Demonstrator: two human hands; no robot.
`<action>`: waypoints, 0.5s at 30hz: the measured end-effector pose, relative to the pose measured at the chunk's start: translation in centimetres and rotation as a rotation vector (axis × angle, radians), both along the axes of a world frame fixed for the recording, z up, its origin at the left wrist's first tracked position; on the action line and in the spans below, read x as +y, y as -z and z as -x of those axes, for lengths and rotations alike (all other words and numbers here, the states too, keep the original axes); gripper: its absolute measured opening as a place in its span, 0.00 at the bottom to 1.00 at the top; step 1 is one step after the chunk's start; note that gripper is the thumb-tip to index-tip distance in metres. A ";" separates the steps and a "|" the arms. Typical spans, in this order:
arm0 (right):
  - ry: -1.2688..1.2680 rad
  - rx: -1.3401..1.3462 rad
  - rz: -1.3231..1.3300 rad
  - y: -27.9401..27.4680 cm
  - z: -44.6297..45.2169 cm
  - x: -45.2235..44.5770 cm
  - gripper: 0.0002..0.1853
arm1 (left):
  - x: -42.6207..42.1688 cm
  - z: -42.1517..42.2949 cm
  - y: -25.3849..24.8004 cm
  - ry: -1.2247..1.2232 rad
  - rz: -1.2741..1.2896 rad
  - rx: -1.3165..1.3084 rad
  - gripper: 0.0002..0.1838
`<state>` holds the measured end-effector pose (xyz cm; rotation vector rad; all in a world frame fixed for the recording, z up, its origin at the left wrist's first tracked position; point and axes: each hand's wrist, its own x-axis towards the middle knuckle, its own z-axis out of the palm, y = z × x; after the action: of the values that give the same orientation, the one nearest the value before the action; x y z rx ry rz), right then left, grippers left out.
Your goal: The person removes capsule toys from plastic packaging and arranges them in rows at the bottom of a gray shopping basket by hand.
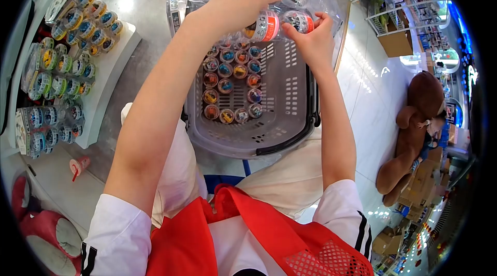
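Clear plastic packaging (323, 4) with rounded pockets lies across the far end of a grey basket (282, 105). My left hand (240, 4) rests over it, fingers stretched out to the right, thumb hidden. Just under that hand is a clear capsule with a pink and orange label (266, 26). My right hand (315, 40) has its thumb and fingers around a second clear capsule, with a white and red label (297, 19). Several small round capsules with colourful contents (226, 70) stand in rows at the basket's left side.
A black handle (284, 144) lies along the basket's near rim. On the left, a white shelf (111, 69) bears packs of capsules (83, 22). A pink cup with a straw (79, 166) is on the floor. A brown plush bear (411, 131) and cardboard boxes (422, 188) are at right.
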<state>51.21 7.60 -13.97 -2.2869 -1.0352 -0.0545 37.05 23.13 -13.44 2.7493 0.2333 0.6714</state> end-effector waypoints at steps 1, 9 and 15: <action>0.001 0.010 0.012 -0.2 0.0 0.0 0.45 | 0.1 0.0 0.2 0.004 -0.021 -0.005 0.25; 0.075 -0.079 0.304 -2.1 2.5 1.2 0.45 | -0.4 -0.2 0.3 -0.041 -0.035 0.004 0.19; -0.003 -0.164 0.196 -0.8 1.1 0.7 0.42 | -0.6 0.4 0.0 -0.032 -0.104 0.086 0.37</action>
<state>50.07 8.29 -13.13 -2.4913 -1.1720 -0.1479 36.66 22.50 -13.47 2.8829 0.2685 0.5900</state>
